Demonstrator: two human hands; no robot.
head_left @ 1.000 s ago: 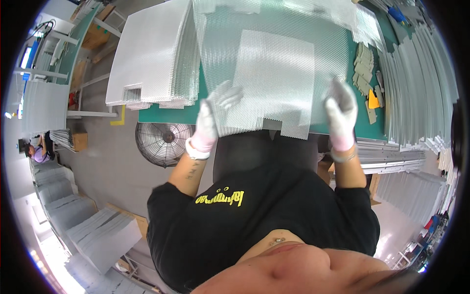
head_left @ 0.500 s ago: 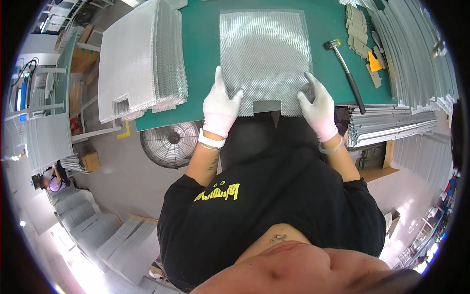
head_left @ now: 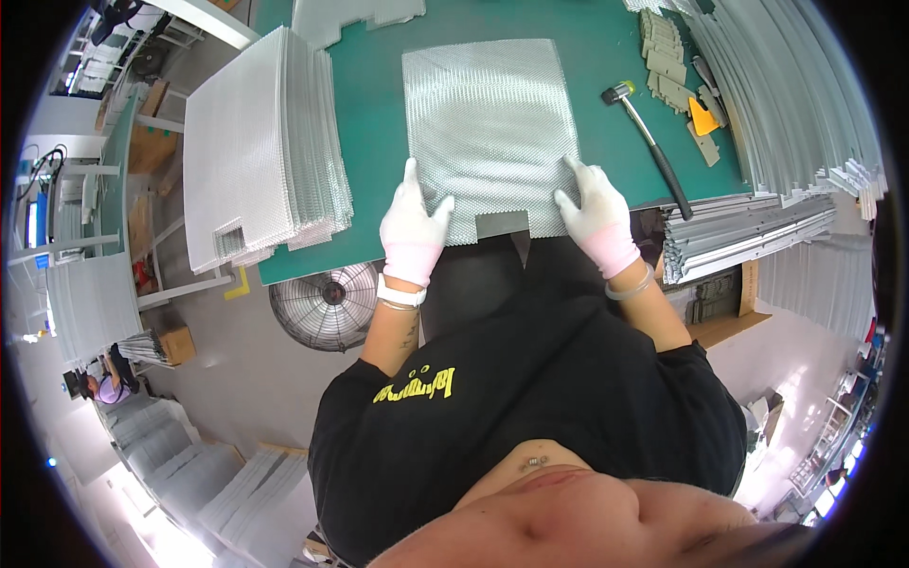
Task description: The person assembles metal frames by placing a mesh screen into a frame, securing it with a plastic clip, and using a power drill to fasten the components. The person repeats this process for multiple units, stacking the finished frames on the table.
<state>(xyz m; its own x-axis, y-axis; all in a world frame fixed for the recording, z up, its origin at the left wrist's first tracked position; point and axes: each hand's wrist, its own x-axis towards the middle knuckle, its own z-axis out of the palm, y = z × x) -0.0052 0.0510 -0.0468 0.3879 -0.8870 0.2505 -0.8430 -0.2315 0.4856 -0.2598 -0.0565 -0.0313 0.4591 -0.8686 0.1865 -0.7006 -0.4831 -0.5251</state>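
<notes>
Left hand [head_left: 413,227]: thumb, forefinger spread at left edge of your notched mesh panel [head_left: 488,123], grip unclear
Right hand [head_left: 598,214]: likewise at right edge, grip unclear

1. The tabletop [head_left: 371,161] is green.
2. Middle: a silvery mesh panel [head_left: 488,123], notched at its near end.
3. Left: a stack of mesh panels [head_left: 237,142].
4. Far side: a pale sheet [head_left: 352,13], partly out of view.
5. Right: a black-handled hammer [head_left: 668,171], tan flat pieces [head_left: 667,66], an orange piece [head_left: 704,117].
</notes>
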